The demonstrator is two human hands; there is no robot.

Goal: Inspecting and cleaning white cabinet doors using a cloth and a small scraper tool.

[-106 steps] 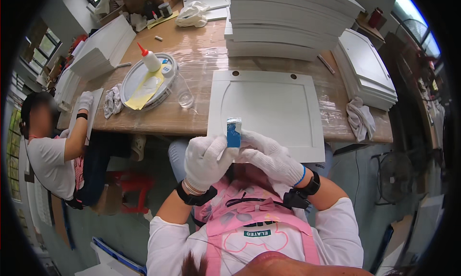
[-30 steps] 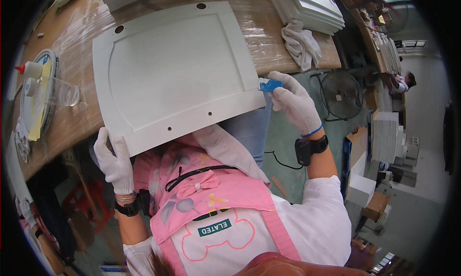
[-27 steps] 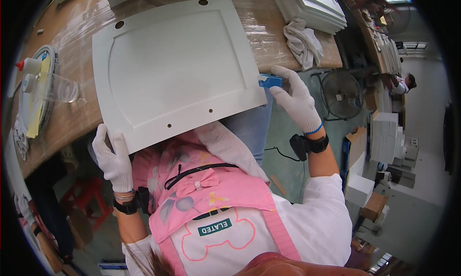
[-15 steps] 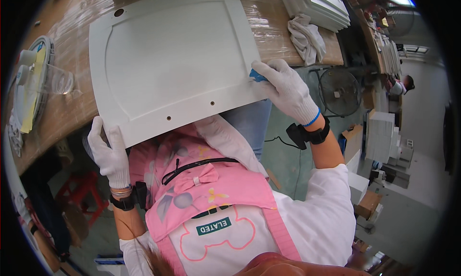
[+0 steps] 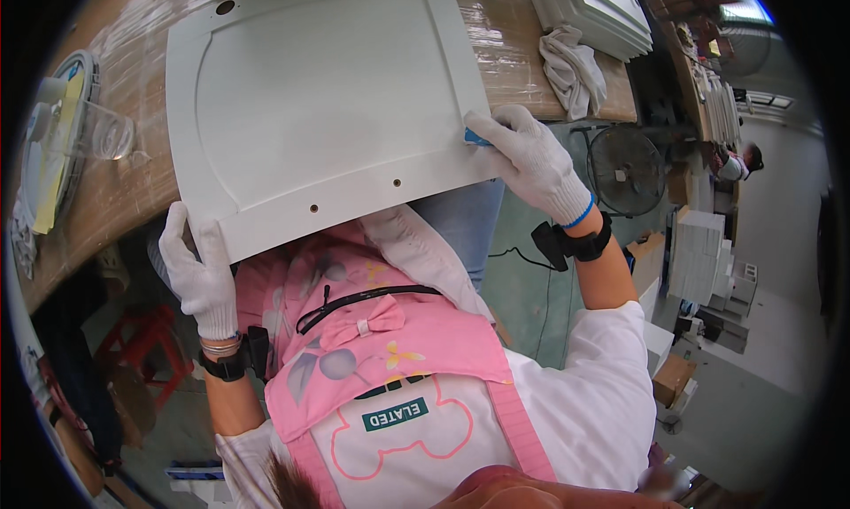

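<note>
A white cabinet door panel (image 5: 328, 93) with a recessed centre lies on the table and juts over its near edge toward my lap. My gloved left hand (image 5: 197, 266) grips the panel's near left corner, thumb and fingers closed around the edge. At the right edge, near the other front corner, my gloved right hand (image 5: 536, 164) is closed on a small blue piece (image 5: 475, 137). That piece presses against the panel and is mostly covered by my fingers, so its kind is unclear. Two small holes show along the panel's near edge.
The brown table (image 5: 133, 190) is wrapped in clear film. At left are a round lid (image 5: 84, 66) and a clear plastic cup (image 5: 111, 135). A crumpled white cloth (image 5: 574, 71) and stacked white panels (image 5: 602, 13) are at far right. A floor fan (image 5: 626, 168) stands beyond my right hand.
The view has shifted slightly, so the panel and table appear a little higher. Both hands keep their holds near the panel's front corners, and the blue piece remains at the right edge.
</note>
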